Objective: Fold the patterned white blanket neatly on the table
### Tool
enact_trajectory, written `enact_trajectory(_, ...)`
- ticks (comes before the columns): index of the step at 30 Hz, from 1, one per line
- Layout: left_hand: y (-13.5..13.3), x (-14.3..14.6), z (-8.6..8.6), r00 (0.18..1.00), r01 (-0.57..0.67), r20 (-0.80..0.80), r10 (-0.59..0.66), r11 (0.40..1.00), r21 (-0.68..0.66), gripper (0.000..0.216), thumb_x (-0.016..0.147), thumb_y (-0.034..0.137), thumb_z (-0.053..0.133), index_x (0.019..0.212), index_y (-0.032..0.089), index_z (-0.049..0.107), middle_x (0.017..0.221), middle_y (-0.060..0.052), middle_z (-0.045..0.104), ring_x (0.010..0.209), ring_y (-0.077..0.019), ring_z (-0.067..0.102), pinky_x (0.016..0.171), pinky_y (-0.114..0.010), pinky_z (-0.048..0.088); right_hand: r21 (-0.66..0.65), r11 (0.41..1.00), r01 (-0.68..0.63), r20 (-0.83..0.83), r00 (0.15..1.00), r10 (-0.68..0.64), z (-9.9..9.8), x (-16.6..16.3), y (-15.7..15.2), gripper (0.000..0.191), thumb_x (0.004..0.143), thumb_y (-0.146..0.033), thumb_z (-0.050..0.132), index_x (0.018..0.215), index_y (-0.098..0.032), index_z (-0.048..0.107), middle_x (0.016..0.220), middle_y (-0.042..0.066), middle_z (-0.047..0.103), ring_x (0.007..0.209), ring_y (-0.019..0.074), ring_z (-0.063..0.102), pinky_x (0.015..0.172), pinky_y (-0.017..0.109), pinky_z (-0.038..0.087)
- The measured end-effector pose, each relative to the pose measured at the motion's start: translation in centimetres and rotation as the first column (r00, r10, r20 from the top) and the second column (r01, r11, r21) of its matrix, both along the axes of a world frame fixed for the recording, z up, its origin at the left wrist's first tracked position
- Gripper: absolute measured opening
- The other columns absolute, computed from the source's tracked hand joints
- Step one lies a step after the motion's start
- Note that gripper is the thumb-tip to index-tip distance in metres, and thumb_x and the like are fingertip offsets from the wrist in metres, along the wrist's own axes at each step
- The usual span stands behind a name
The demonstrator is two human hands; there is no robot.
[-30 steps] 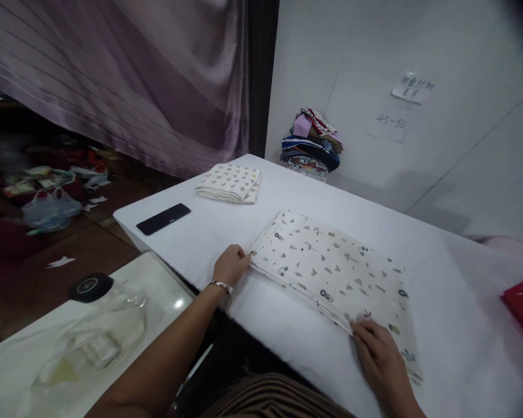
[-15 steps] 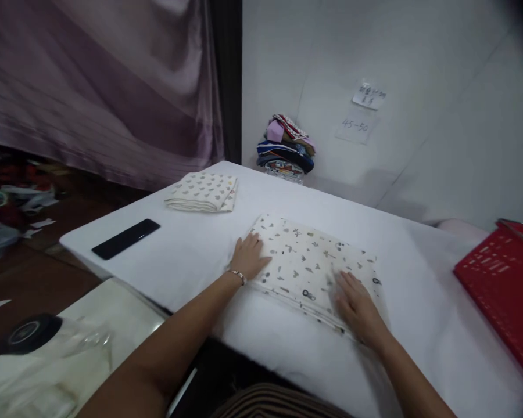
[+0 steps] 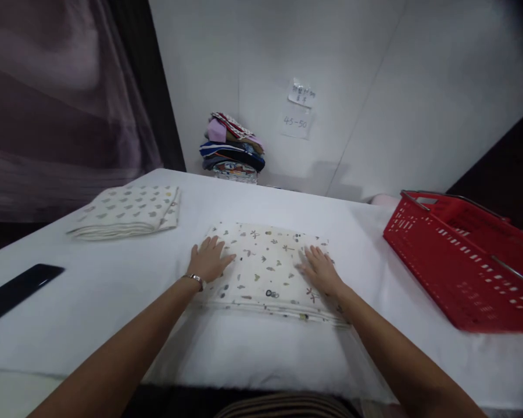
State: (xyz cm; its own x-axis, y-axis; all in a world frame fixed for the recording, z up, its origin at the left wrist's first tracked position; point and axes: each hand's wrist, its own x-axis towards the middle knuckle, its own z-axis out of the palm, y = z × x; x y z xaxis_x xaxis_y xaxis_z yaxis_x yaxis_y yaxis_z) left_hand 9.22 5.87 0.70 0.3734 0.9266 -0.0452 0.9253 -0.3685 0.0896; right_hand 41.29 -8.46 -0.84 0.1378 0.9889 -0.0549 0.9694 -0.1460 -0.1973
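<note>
A folded white cloth [image 3: 261,270] with small printed figures lies flat on the white-covered table [image 3: 261,354] in front of me. Flat on its left side rests my left hand [image 3: 209,259], fingers spread, a bracelet round the wrist. My right hand [image 3: 322,271] lies on the cloth's right part with the fingers stretched out. Neither hand grips anything. Farther left sits a second folded cloth [image 3: 128,210], white with rows of small grey-green prints.
A red plastic basket [image 3: 483,273] with metal handles stands at the right. A black phone-like slab [image 3: 15,290] lies at the left. Behind the table is a stack of folded fabrics [image 3: 233,145] by the wall, which bears paper notes [image 3: 297,123]. A curtain [image 3: 47,98] hangs at the left.
The view has turned to the right, bringing more of the red basket into sight. My right hand has slid farther up the cloth; my left stays near its left edge.
</note>
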Motion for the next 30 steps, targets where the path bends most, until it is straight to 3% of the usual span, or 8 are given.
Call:
enact_trajectory(3, 2.4, 1.4, -0.3, 0.998, 0.063, -0.014, -0.063, 0.997, 0.032, 0.066, 0.084, 0.058, 0.028, 0.137, 0.019, 0.036, 0.151, -0.007, 0.02, 0.138, -0.0285, 0.013, 0.108, -0.053, 0.015, -0.006, 0.999, 0.044, 0.043, 0.998, -0.043, 0.2, 1.4, 3.5, 0.065, 0.091, -0.054, 0.025, 0.144, -0.016, 0.022, 0.152, 0.01, 0.014, 0.139, 0.0241, 0.006, 0.11, 0.041, 0.007)
enact_trajectory(7, 4.3, 1.3, -2.0, 0.999, 0.026, -0.028, -0.025, 0.999, 0.021, 0.07, 0.085, 0.057, 0.024, 0.141, 0.016, 0.029, 0.151, -0.008, 0.019, 0.139, -0.0264, 0.011, 0.109, -0.051, 0.014, -0.022, 0.987, 0.162, 0.093, 0.983, -0.159, -1.0, 3.6, 6.4, 0.068, 0.091, -0.056, 0.023, 0.143, -0.014, 0.022, 0.151, 0.01, 0.016, 0.139, 0.0244, 0.009, 0.109, 0.043, 0.009)
enact_trajectory(12, 4.1, 0.8, -2.7, 0.999, 0.014, -0.029, -0.013, 0.999, 0.033, 0.071, 0.085, 0.058, 0.02, 0.142, 0.016, 0.027, 0.151, -0.007, 0.018, 0.139, -0.025, 0.009, 0.109, -0.051, 0.014, 0.001, 0.986, 0.168, 0.106, 0.98, -0.167, -2.2, 4.9, 6.9, 0.066, 0.091, -0.056, 0.022, 0.142, -0.015, 0.024, 0.151, 0.009, 0.019, 0.138, 0.0234, 0.011, 0.109, 0.043, 0.009)
enact_trajectory(16, 4.0, 0.9, -2.8, 1.0, 0.013, -0.026, -0.012, 0.999, 0.048, 0.07, 0.085, 0.057, 0.02, 0.141, 0.015, 0.029, 0.151, -0.007, 0.019, 0.139, -0.0256, 0.01, 0.108, -0.053, 0.015, 0.006, 0.985, 0.173, 0.121, 0.978, -0.172, -2.0, 4.7, 6.9, 0.066, 0.091, -0.056, 0.021, 0.141, -0.014, 0.028, 0.15, 0.01, 0.021, 0.138, 0.0256, 0.011, 0.109, 0.047, 0.008)
enact_trajectory(20, 4.1, 0.9, -3.0, 1.0, 0.008, -0.007, -0.007, 0.998, 0.065, 0.069, 0.085, 0.057, 0.021, 0.141, 0.018, 0.031, 0.15, -0.007, 0.02, 0.139, -0.0261, 0.011, 0.108, -0.053, 0.016, 0.049, 0.994, 0.097, 0.111, 0.989, -0.102, -0.9, 1.8, 8.5, 0.07, 0.09, -0.058, 0.022, 0.142, -0.012, 0.025, 0.151, 0.012, 0.015, 0.139, 0.026, 0.004, 0.109, 0.048, -0.001)
enact_trajectory(23, 4.1, 0.9, -3.2, 1.0, 0.004, -0.003, -0.004, 0.998, 0.066, 0.067, 0.086, 0.056, 0.022, 0.14, 0.018, 0.031, 0.15, -0.008, 0.021, 0.139, -0.0266, 0.012, 0.108, -0.053, 0.016, 0.052, 0.992, -0.112, 0.031, 0.993, 0.111, 0.0, -2.5, 10.9, 0.072, 0.089, -0.06, 0.021, 0.144, -0.013, 0.021, 0.152, 0.01, 0.012, 0.14, 0.0242, 0.002, 0.11, 0.044, -0.002)
enact_trajectory(26, 4.1, 0.8, -3.2, 1.0, 0.005, -0.012, -0.004, 0.997, 0.072, 0.067, 0.086, 0.056, 0.022, 0.141, 0.018, 0.03, 0.15, -0.008, 0.021, 0.139, -0.026, 0.012, 0.108, -0.053, 0.015, 0.074, 0.953, -0.294, -0.046, 0.954, 0.297, 0.3, -6.7, 13.7, 0.075, 0.088, -0.063, 0.019, 0.144, -0.014, 0.02, 0.152, 0.008, 0.009, 0.14, 0.0229, 0.001, 0.111, 0.043, -0.001)
enact_trajectory(30, 3.9, 0.9, -3.0, 1.0, 0.0, -0.021, 0.002, 0.999, 0.053, 0.069, 0.086, 0.058, 0.021, 0.142, 0.018, 0.028, 0.151, -0.007, 0.02, 0.139, -0.0251, 0.011, 0.109, -0.052, 0.014, 0.022, 0.946, -0.323, -0.096, 0.941, 0.323, -0.4, -9.0, 15.9, 0.073, 0.088, -0.063, 0.02, 0.144, -0.015, 0.021, 0.152, 0.009, 0.013, 0.139, 0.0239, 0.005, 0.11, 0.044, 0.002)
